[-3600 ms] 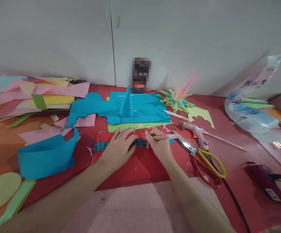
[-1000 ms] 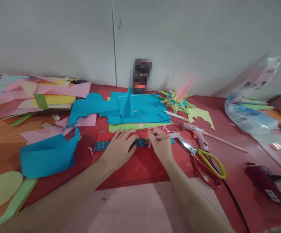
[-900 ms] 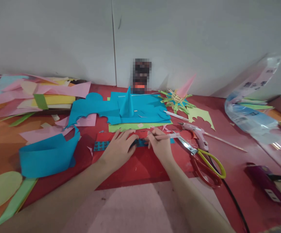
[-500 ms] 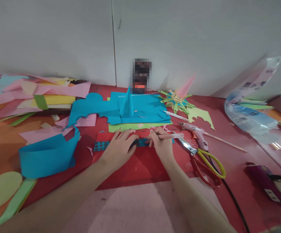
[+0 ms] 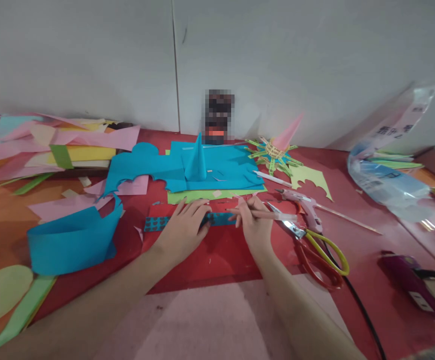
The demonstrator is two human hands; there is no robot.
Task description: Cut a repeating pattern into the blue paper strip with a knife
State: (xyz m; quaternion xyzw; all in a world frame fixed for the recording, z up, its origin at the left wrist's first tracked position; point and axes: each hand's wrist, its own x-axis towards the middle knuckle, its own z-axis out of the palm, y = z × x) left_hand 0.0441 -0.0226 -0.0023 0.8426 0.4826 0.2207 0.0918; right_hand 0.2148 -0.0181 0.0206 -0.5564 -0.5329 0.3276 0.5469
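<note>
A narrow blue paper strip [image 5: 223,218] with dark marks lies across a red sheet [image 5: 217,260]. My left hand [image 5: 183,230] rests flat on the strip with its fingers spread, pinning it down. My right hand [image 5: 254,225] is closed on a pen [image 5: 273,215], whose tip points left at the strip's right part. The strip's left end [image 5: 155,223] shows beyond my left hand.
Scissors [image 5: 315,245] and a pink glue gun [image 5: 303,205] lie just right of my right hand. A blue cone [image 5: 196,160] stands on blue sheets behind. A curled blue band [image 5: 70,240] sits at left. Paper piles [image 5: 33,150] fill the far left, a plastic bag [image 5: 386,180] the right.
My right hand has slid a little to the right with the pen, uncovering more of the blue strip. My left hand has stayed put.
</note>
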